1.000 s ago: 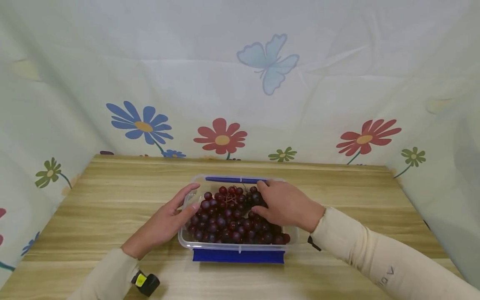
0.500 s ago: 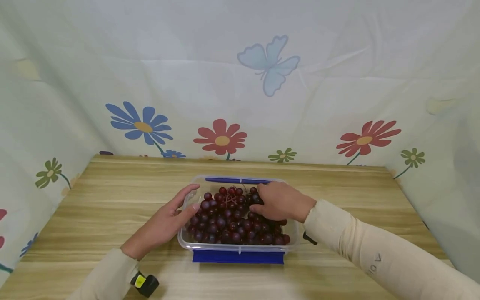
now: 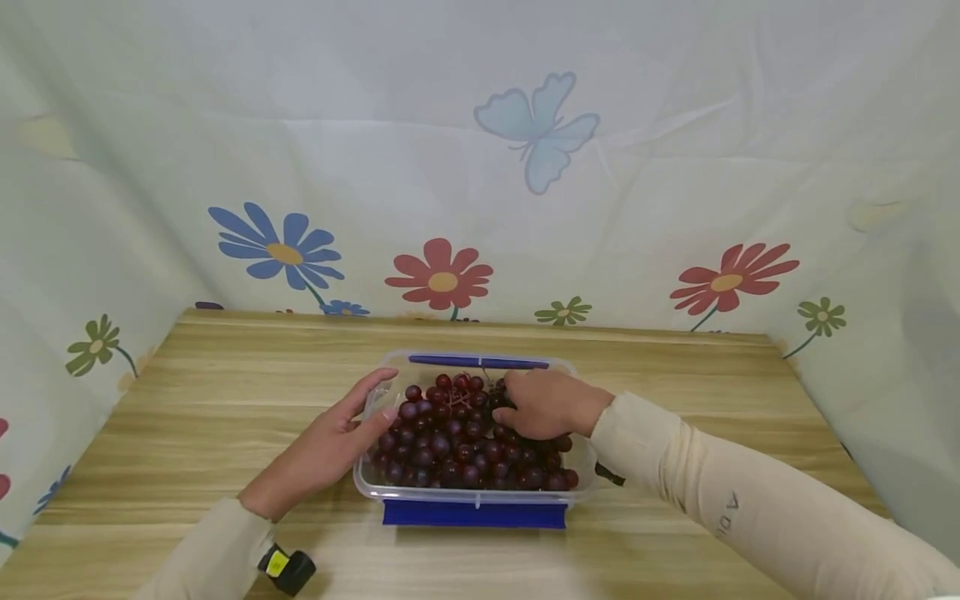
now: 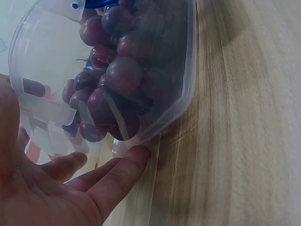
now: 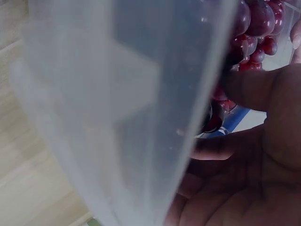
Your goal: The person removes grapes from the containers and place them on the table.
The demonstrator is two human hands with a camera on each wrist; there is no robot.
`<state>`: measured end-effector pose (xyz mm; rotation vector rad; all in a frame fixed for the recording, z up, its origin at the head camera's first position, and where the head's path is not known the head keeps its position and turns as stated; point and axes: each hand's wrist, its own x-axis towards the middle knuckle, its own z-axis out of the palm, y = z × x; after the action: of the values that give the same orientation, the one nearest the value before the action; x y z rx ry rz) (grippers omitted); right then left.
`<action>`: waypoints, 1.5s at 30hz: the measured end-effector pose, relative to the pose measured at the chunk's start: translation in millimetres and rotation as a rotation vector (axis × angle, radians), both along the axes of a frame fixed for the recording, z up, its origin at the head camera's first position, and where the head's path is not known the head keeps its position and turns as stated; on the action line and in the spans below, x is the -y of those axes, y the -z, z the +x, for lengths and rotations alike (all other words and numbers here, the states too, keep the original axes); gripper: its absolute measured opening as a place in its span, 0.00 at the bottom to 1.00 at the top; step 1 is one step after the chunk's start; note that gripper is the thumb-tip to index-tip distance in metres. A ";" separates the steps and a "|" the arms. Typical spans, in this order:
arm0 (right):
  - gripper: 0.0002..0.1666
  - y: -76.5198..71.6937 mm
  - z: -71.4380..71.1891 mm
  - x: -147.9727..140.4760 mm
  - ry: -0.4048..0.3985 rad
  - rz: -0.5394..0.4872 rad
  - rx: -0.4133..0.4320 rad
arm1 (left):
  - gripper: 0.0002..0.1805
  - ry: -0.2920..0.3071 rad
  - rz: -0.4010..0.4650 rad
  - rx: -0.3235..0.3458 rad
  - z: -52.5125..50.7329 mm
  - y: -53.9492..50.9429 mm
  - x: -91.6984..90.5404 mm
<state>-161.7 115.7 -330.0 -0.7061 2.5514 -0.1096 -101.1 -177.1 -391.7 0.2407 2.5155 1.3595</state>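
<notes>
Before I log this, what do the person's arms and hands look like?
Left hand and right hand are bare. Left sleeve and right sleeve are cream, the right with dark lettering. A black box with a yellow label sits at the left cuff; a black piece by the right.

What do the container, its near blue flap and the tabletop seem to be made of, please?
The container: likely clear, smooth-looking plastic, since grapes show through its wall. The near blue flap: probably plastic, opaque and evenly coloured. The tabletop: wood or wood-look laminate, with streaked grain; I cannot tell which.
</notes>
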 end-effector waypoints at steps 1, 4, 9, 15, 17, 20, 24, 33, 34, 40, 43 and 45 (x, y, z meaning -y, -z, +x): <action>0.24 0.8 -0.9 0.3 -0.006 0.004 -0.005 | 0.33 0.002 0.003 0.000 0.3 -0.4 -0.1; 0.22 3.1 -4.4 0.9 -0.024 0.007 -0.006 | 0.33 0.001 0.008 0.000 0.9 -0.7 -0.1; 0.26 4.3 -9.8 -0.4 -0.024 0.013 0.030 | 0.33 -0.009 0.017 0.004 0.5 0.9 0.6; 0.30 2.3 -12.6 -0.8 -0.019 0.024 0.086 | 0.33 -0.015 0.003 0.004 -0.9 1.8 2.3; 0.30 2.6 -13.3 -0.5 -0.028 0.037 0.083 | 0.33 -0.014 0.002 0.000 -1.0 1.6 2.5; 0.29 4.1 -13.6 -0.1 -0.038 0.055 0.062 | 0.33 -0.010 0.004 -0.005 -1.0 1.5 2.5; 0.28 6.7 -11.7 -0.7 -0.058 0.063 0.002 | 0.33 -0.007 0.007 -0.007 -1.3 1.5 2.4; 0.30 11.4 -2.7 1.7 -0.175 0.177 -0.154 | 0.32 -0.008 0.012 -0.004 -2.2 1.7 2.0; 0.30 11.7 -2.0 2.4 -0.179 0.188 -0.155 | 0.32 -0.008 0.011 -0.003 -2.2 1.8 1.9; 0.34 13.8 -1.6 4.9 -0.178 0.213 -0.148 | 0.33 -0.012 0.005 -0.004 -1.6 1.9 1.7; 0.33 14.2 -2.3 4.3 -0.179 0.213 -0.142 | 0.33 -0.012 0.009 0.001 -1.5 2.3 1.2; 0.33 14.3 -2.3 3.6 -0.196 0.216 -0.153 | 0.33 -0.011 0.008 0.002 -1.4 2.5 0.7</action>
<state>-164.1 112.0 -344.4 -0.9020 2.5679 0.2912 -102.5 -177.8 -394.1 0.2268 2.5139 1.3741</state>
